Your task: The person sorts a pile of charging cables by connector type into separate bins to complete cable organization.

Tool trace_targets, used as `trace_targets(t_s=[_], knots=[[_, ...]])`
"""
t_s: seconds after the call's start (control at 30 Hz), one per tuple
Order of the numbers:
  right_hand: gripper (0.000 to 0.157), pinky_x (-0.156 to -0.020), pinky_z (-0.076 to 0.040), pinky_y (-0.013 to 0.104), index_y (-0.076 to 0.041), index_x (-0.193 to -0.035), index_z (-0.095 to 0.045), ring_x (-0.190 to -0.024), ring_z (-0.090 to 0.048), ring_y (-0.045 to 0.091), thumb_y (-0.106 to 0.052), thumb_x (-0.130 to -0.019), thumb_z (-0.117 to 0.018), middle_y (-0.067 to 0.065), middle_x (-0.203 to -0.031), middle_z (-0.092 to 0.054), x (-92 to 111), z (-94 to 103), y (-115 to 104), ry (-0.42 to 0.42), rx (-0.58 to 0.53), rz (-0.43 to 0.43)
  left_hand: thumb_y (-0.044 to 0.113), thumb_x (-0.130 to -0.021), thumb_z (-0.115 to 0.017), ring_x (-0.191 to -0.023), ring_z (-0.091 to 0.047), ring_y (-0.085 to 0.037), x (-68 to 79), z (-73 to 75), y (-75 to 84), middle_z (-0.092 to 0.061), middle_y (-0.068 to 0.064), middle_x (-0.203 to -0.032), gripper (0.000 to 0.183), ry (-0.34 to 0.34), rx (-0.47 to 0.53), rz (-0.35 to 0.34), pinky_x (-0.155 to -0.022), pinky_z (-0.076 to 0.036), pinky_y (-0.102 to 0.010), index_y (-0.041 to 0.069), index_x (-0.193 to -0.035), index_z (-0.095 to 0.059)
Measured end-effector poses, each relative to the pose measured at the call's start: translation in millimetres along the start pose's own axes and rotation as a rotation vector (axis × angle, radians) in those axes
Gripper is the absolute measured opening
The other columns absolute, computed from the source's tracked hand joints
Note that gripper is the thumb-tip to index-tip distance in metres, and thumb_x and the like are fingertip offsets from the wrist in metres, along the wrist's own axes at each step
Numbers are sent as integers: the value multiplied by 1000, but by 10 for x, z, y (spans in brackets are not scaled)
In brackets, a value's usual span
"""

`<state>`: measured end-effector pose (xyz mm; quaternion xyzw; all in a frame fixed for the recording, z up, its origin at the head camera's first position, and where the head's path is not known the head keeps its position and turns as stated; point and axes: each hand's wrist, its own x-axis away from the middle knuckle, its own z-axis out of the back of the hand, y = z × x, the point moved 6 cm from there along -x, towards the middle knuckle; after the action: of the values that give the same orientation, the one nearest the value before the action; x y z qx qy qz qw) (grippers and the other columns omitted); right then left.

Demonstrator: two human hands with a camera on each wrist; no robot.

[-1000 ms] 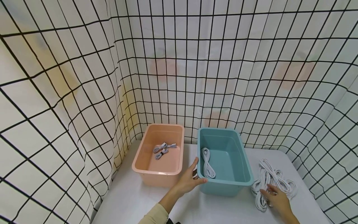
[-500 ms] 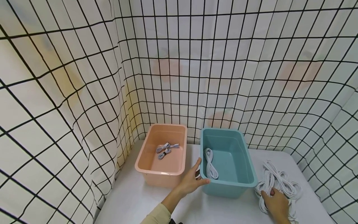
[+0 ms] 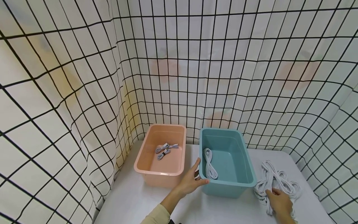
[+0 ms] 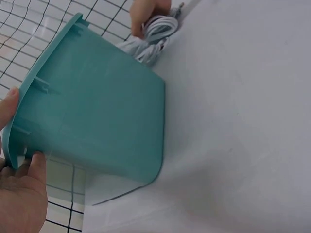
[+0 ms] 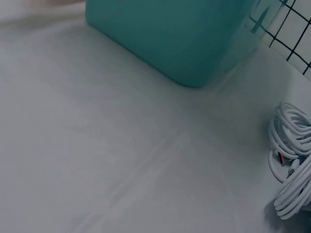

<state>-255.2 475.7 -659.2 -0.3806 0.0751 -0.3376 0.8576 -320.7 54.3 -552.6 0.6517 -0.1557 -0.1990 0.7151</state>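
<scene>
- The right hand (image 3: 280,203) is at the near side of the pile of white cables (image 3: 283,184), thumb and fingers curled in and, as far as shows, pinching one cable bundle (image 3: 269,180).
- That bundle lies on the fingertips' left, its long axis running from the table's (image 3: 223,213) near edge toward its far edge.
- The pile rests near the table's right edge, just beside the right wall of the blue-green tub (image 3: 219,190); the right hand is much the nearer of the two, with the tub between the pile and the left hand (image 3: 188,184).
- The left hand grips the tub's near left corner, thumb on the near rim, fingers round the left side.
- Inside that tub, a long looped cable (image 3: 208,164) lies along the left wall, pointing roughly near to far.
- Left of it stands the orange tub (image 3: 161,179), holding small tied cables (image 3: 164,153).
</scene>
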Motion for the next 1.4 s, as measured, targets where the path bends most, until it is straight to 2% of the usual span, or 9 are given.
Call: trace_targets(t_s=[0.1,0.2,0.33,0.6,0.8,1.03,1.23,1.4], knots=[[59,-93,-39,67,6,-132,-62,-118,-49,57,-37,-93,-69,30,-130,-62,10,46,16,-10,-39,-21,22,-90,-83,-148,-35,-36,-1,5,-2,-12,-5,-172,105,1,-5,-16,-109,-44,-37,19,-168,-13],[57,-100,-37,68,7,-133,-62,-123,-46,58,-34,-94,-70,33,-137,-56,4,69,-3,-27,-77,-30,22,-90,-84,-148,-34,-35,-8,13,-5,-13,-4,-172,105,7,4,-14,-109,-44,-36,20,-168,-14],[53,-103,-36,68,8,-133,-62,-124,-46,56,-27,-94,-70,33,-133,-59,-13,77,-44,-53,-93,-21,23,-89,-85,-149,-34,-33,-14,11,-10,-13,-3,-172,106,11,19,1,-109,-43,-34,22,-168,-14],[53,-94,-43,62,8,-133,-62,-115,-54,50,-25,-93,-70,29,-121,-66,-33,150,-126,-90,-79,42,21,-90,-84,-149,-33,-33,-15,-12,-8,-12,-1,-172,105,-1,26,-6,-109,-43,-35,22,-168,-13],[48,-88,-46,58,11,-128,-64,-110,-58,48,-19,-92,-72,26,-108,-71,-19,289,-232,-68,-109,87,21,-90,-83,-149,-33,-33,-17,-25,-11,-12,-1,-172,105,-4,28,2,-109,-44,-34,22,-168,-13],[52,-93,-44,59,8,-134,-61,-115,-55,48,-21,-92,-73,28,-117,-68,-30,364,-267,-94,-127,48,19,-90,-84,-148,-34,-36,-2,-16,-15,-12,-5,-172,105,4,31,-13,-108,-44,-35,21,-168,-14],[52,-89,-46,55,10,-134,-61,-112,-57,46,-22,-94,-71,27,-114,-69,-51,393,-313,-116,-99,92,20,-89,-84,-148,-34,-35,4,0,-24,-13,-6,-172,106,11,31,-10,-107,-45,-35,21,-168,-14],[53,-90,-45,58,11,-135,-59,-114,-55,46,-22,-95,-70,29,-118,-66,-44,416,-375,-130,-93,92,21,-89,-84,-149,-34,-34,4,-3,-22,-13,-3,-172,106,6,33,-7,-107,-45,-33,22,-168,-13]])
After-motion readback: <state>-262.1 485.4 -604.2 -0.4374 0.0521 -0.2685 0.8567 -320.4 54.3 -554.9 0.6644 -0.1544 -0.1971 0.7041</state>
